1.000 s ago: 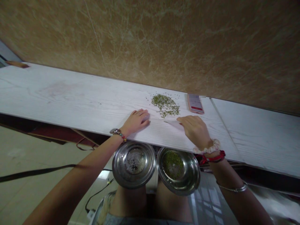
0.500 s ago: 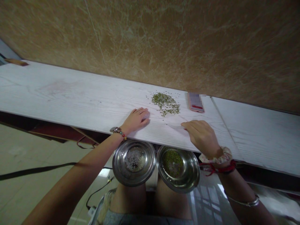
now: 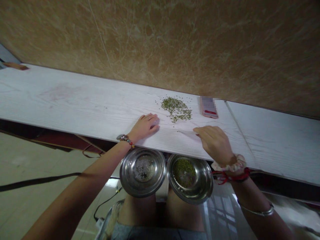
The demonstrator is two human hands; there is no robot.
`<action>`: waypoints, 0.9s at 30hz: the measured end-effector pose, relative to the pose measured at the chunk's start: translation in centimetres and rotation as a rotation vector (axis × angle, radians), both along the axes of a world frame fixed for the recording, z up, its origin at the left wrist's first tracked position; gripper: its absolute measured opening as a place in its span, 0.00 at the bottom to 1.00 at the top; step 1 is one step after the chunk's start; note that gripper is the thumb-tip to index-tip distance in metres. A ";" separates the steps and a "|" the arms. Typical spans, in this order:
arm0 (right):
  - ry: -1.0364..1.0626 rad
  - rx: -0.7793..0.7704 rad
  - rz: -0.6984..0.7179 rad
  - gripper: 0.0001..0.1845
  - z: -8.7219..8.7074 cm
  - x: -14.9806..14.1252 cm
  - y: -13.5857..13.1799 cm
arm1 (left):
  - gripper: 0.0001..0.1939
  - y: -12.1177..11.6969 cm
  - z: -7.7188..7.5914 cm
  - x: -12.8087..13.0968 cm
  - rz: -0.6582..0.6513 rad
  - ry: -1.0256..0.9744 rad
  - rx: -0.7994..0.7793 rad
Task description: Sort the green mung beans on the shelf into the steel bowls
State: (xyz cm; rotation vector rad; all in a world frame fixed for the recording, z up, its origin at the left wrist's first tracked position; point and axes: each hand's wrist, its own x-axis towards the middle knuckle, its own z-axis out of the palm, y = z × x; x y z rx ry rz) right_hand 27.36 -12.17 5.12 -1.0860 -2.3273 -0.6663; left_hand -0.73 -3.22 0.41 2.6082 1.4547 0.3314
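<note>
My left hand (image 3: 145,126) lies flat on the white tabletop (image 3: 105,93), fingers stretched out, to the left of the green beans. My right hand (image 3: 213,140) is closed, pinching a thin pale sliver (image 3: 187,132) that looks like a card or a piece of plastic; its exact kind is hard to make out. The sliver's tip is beside a single dark bean. Small green beans, like mung beans (image 3: 176,108), lie spread in a loose patch beyond my hands. Below the table edge, one steel bowl (image 3: 124,176) holds white grains and another steel bowl (image 3: 208,186) holds green beans.
A phone (image 3: 209,108) in a pink case lies to the right of the beans. The marbled wall (image 3: 150,43) runs along the table's back edge. Both bowls rest over my thighs, close under the front edge. A dark strap (image 3: 40,181) crosses at the left.
My right hand has moved to the right and a little nearer, drawing the pale sliver with it; a bean near the tip has shifted slightly. My left hand has stayed in place.
</note>
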 end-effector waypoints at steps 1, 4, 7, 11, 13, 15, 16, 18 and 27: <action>0.011 -0.010 0.006 0.14 0.0 0.0 -0.1 | 0.23 0.0 0.0 0.0 -0.003 -0.002 0.006; 0.042 -0.002 0.042 0.14 0.1 0.2 -0.5 | 0.22 0.1 -0.2 -0.1 -0.011 -0.017 0.024; 0.080 0.008 0.026 0.14 0.2 0.2 -0.5 | 0.22 0.2 -0.4 -0.1 -0.014 -0.027 0.024; 0.069 -0.034 -0.015 0.15 0.0 -0.2 0.0 | 0.22 0.2 -0.5 -0.2 -0.020 -0.044 0.030; 0.046 -0.041 -0.014 0.15 -0.2 -0.4 0.1 | 0.22 0.2 -0.5 -0.3 -0.020 -0.043 0.035; 0.032 -0.027 -0.006 0.14 -0.2 -0.5 0.0 | 0.22 0.2 -0.5 -0.3 -0.018 -0.037 0.034; 0.028 -0.016 0.000 0.14 -0.2 -0.5 -0.1 | 0.22 0.2 -0.5 -0.3 -0.017 -0.034 0.031; 0.024 -0.004 0.012 0.14 0.0 -0.5 -0.4 | 0.22 0.2 -0.5 -0.3 -0.016 -0.031 0.025; 0.091 -0.033 -0.064 0.13 -0.2 -0.3 0.5 | 0.22 0.2 -0.4 -0.3 -0.019 -0.040 0.024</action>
